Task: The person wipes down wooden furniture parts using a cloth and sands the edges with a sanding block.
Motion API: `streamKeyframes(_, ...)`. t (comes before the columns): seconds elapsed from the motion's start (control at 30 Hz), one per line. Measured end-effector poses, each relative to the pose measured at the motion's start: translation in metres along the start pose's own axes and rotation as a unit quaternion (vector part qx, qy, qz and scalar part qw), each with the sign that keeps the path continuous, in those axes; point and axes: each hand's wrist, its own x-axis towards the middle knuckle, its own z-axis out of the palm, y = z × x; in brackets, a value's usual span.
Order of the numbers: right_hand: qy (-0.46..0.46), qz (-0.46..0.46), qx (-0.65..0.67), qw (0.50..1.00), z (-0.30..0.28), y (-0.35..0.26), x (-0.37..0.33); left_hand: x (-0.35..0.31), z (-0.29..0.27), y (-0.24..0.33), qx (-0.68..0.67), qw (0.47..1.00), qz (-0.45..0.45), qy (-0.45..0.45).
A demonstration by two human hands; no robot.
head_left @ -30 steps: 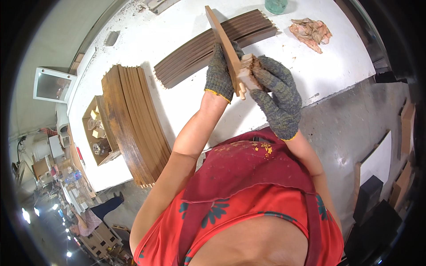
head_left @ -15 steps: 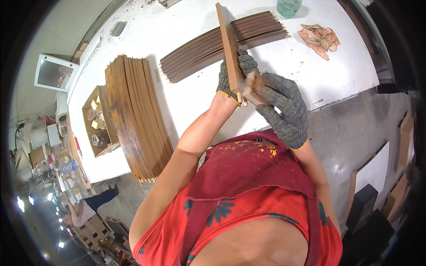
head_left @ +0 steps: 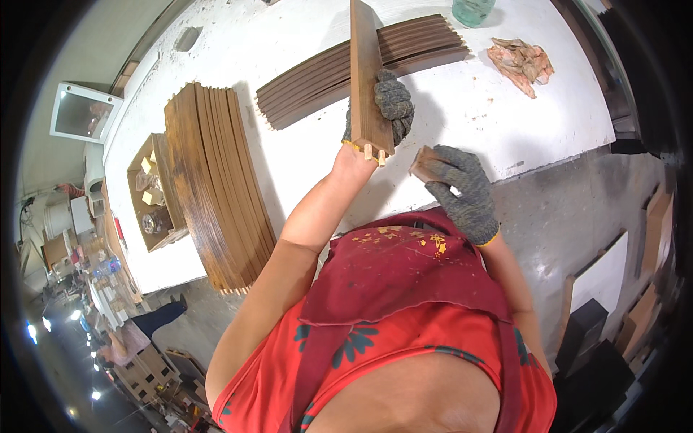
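My left hand [head_left: 393, 101], in a dark grey knitted glove, is wrapped round a brown wooden slat [head_left: 367, 79] stood on edge, with two pale dowels [head_left: 369, 152] poking from its near end. Gloved likewise, my right hand [head_left: 465, 189] grips a small brown block [head_left: 428, 163] with a worn, pale edge, possibly a sanding block. That block is apart from the slat, to the right of its near end. Behind the slat lies a row of dark brown slats [head_left: 310, 83] side by side. A second stack of dowelled slats [head_left: 220, 180] rests on the table's left.
The white table [head_left: 303, 169] bears a crumpled stained rag [head_left: 521, 63] and a greenish jar [head_left: 473, 11]. Left of the stack stands an open box [head_left: 160, 195] with pale blocks in it. Boards [head_left: 603, 281] lean at the right. Another person [head_left: 130, 343] is far off at lower left.
My right hand has drawn the block away from the slat, slightly down and right. The slat has turned in my left hand, so its broad face shows more.
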Motion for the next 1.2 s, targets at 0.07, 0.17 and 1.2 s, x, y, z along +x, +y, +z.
streamKeyframes(0.07,0.023,0.115,0.120,0.986,-0.007,-0.009,0.001,0.000,0.002,-0.001,0.018,1.000,0.008,0.020)
streamKeyframes(0.17,0.058,0.142,0.193,0.969,-0.012,-0.009,0.006,0.000,0.001,0.004,0.220,0.973,0.036,0.057)
streamKeyframes(1.2,-0.058,-0.241,-0.250,0.936,0.050,0.184,0.280,-0.064,-0.023,0.044,0.554,0.768,0.150,0.283)
